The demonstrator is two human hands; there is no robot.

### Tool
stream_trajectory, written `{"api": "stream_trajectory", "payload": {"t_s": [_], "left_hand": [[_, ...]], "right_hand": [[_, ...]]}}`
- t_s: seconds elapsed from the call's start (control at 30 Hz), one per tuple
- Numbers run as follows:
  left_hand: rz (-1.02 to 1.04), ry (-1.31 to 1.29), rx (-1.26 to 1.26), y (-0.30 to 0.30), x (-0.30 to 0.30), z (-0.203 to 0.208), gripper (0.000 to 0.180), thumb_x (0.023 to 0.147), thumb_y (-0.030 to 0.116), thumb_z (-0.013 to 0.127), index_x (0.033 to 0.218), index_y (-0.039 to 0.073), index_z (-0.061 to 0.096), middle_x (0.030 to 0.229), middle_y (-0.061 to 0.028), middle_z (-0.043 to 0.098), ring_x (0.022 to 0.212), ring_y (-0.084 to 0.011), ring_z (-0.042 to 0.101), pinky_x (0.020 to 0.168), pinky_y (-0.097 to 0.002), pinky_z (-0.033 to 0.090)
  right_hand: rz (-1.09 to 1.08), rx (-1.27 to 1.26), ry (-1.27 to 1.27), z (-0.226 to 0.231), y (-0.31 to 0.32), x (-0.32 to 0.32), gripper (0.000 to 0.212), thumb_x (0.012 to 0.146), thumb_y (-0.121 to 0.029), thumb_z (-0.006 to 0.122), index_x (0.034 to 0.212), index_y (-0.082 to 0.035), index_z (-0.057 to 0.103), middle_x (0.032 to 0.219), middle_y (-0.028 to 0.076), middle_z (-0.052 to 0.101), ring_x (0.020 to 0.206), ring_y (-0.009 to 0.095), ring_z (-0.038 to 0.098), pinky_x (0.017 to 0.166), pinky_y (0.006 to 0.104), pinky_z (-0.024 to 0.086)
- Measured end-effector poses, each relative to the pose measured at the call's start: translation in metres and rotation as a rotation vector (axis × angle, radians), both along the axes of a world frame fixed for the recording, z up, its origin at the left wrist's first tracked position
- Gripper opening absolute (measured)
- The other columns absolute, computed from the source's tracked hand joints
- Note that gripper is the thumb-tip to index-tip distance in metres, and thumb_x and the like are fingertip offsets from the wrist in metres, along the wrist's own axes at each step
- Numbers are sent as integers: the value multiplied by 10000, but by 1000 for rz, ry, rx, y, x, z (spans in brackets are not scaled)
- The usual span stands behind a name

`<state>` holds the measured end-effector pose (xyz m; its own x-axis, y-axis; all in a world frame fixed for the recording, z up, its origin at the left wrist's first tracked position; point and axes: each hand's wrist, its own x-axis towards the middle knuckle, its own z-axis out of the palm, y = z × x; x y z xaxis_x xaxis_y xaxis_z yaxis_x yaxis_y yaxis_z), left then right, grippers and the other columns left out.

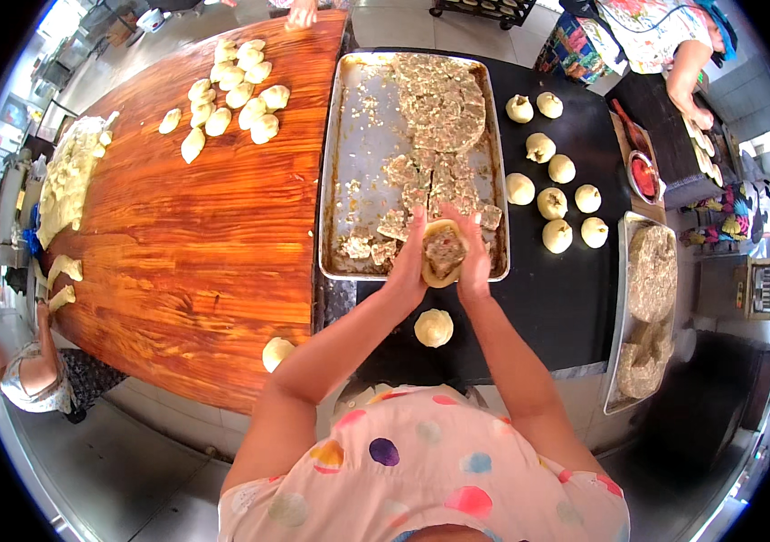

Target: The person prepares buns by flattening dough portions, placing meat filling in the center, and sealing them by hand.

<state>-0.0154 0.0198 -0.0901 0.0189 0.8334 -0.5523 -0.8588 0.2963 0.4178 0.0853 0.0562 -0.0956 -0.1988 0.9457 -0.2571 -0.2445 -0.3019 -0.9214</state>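
Note:
Between my two hands is a round of dough (442, 279), cupped around a chunk of brownish crumbly filling (444, 249) that shows at its open top. My left hand (411, 260) presses the dough from the left, fingers stretched upward. From the other side my right hand (473, 256) closes against it. Both are over the near edge of a large metal tray (353, 154), which holds a slab of the same filling (439, 104), partly cut into pieces. Just below my hands, a closed dough ball (433, 328) rests on the black tabletop (521, 307).
Several filled dough balls (552, 203) sit right of the tray. Dough pieces (240, 90) and a dough sheet (73, 176) lie on the wooden table (204, 244). A second tray (622, 316) and a red-filled bowl (645, 176) are at right. Co-workers (32, 370) work around the tables.

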Motion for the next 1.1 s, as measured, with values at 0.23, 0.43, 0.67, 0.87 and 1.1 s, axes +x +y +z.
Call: {"api": "stream_trajectory", "payload": {"t_s": [0.23,0.43,0.67,0.87,1.1], "left_hand": [[-8,365,68,14,1,-41,624,969,652,378,1153,92,581,1057,-34,618,982,-143,592,846,-314,493],[60,32,106,8,-3,32,742,953,687,341,1394,102,459,1183,-66,621,1106,-167,588,950,-349,483],[107,301,159,9,4,16,459,1023,430,468,1252,57,608,1194,-60,624,1081,-148,597,924,-310,497],[52,807,113,11,12,1,572,1046,478,372,966,-16,650,679,-31,619,608,-107,506,552,-309,413],[-280,1139,127,11,-1,7,629,1040,524,328,1078,-12,655,784,-58,621,787,-126,549,697,-313,454]], "right_hand": [[-117,446,-323,0,-14,-26,301,1028,-218,499,982,3,698,1025,77,685,977,178,627,893,317,483],[-314,-1,139,19,-9,-18,357,1049,-281,452,1012,5,663,1078,51,660,1011,144,590,938,299,449],[-112,209,1,31,-11,-10,529,1055,-404,351,1389,-9,462,1444,99,437,1369,218,361,1146,348,251],[-170,219,-127,27,-13,-20,399,1039,-276,455,1246,35,596,1264,112,615,1185,207,552,1045,346,392],[-244,171,-22,19,-14,-19,238,1010,-155,526,999,32,673,1057,103,695,995,190,623,913,342,473]]}}
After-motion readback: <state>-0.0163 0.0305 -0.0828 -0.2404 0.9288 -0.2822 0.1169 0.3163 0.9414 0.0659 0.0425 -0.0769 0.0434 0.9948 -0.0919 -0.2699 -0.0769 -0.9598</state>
